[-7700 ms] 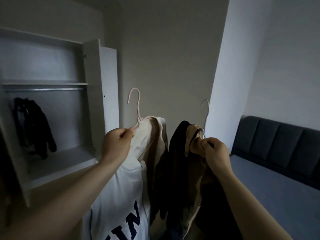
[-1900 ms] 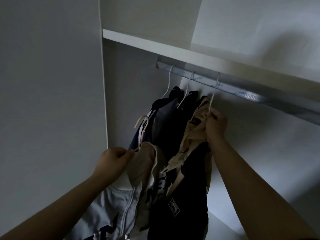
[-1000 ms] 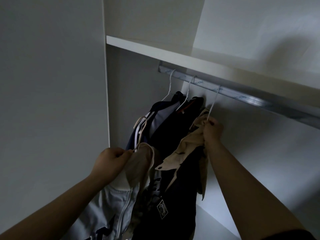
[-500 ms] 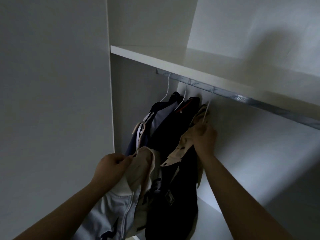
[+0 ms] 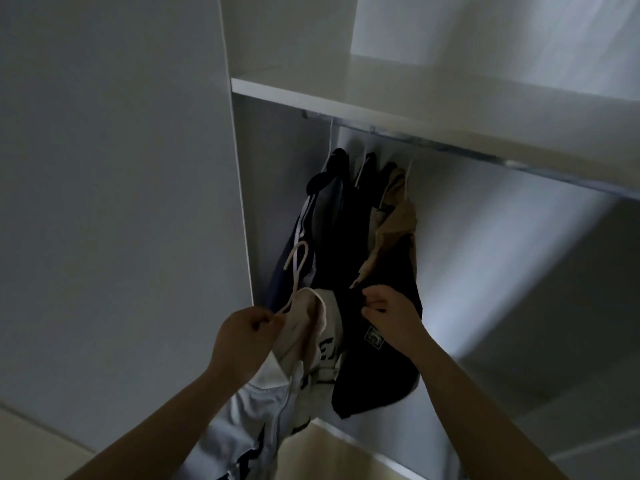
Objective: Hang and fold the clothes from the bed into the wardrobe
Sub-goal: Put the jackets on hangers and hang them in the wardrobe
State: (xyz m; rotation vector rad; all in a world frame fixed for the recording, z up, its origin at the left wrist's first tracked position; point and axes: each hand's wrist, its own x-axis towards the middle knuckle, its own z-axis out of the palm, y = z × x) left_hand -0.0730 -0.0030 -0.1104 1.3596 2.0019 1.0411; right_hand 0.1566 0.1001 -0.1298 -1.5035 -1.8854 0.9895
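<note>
My left hand [image 5: 242,337] grips the neck of a pale hanger [image 5: 297,263] that carries a cream and white lettered jersey [image 5: 304,341]; its hook points up, below the rail. The dark and tan garment [image 5: 391,220] hangs by its white hanger from the metal rail [image 5: 450,147], to the right of two other dark garments [image 5: 334,188]. In front of its lower part my right hand [image 5: 388,315] hovers with fingers loosely curled and nothing in them, close to the jersey's collar.
A white shelf [image 5: 381,95] runs just above the rail. The wardrobe's side panel [image 5: 240,202] stands left of the hung clothes. The rail is bare to the right. The wardrobe floor [image 5: 367,441] lies below.
My right hand has let go of the dark and tan garment's hanger, which now hangs on the rail, and dropped down towards the jersey. The view has tilted downward.
</note>
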